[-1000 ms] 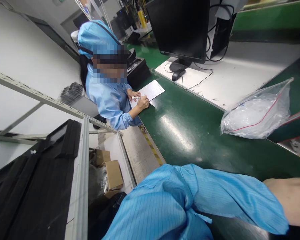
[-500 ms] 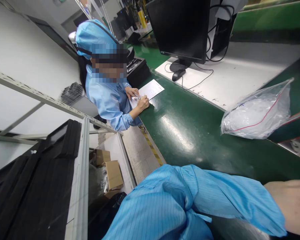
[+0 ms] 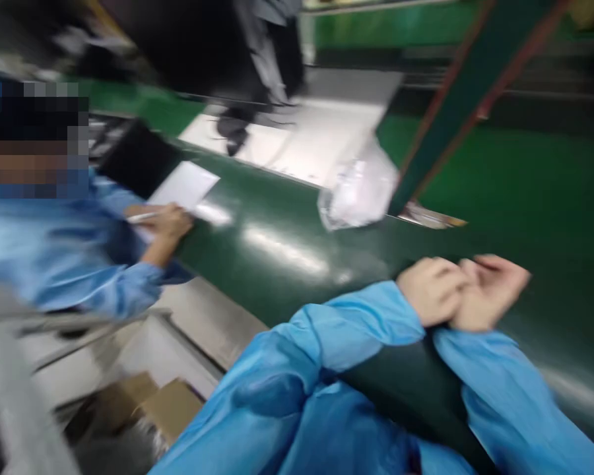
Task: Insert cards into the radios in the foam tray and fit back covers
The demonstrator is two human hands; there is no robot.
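Both of my hands are together above the green tabletop (image 3: 287, 277), at the ends of blue sleeves. My left hand (image 3: 431, 290) shows its back, with its fingers curled against the other hand. My right hand (image 3: 492, 290) is turned partly palm up and its fingers are bent inward. The two hands touch at the fingers. Anything between them is hidden, and motion blurs the view. Beyond the hands lies a clear plastic bag with white contents (image 3: 359, 188).
A co-worker (image 3: 74, 251) in blue writes with a pen on a white sheet (image 3: 185, 185) at the left. A monitor (image 3: 183, 46) and a mouse (image 3: 236, 140) stand at the back. A slanted green post with red edges (image 3: 455, 99) rises behind the bag. Cardboard boxes (image 3: 173, 406) sit low left.
My view has swung right, so the co-worker, monitor and bag sit further left. Both my hands now show together; before, only my left hand was partly visible at the right edge.
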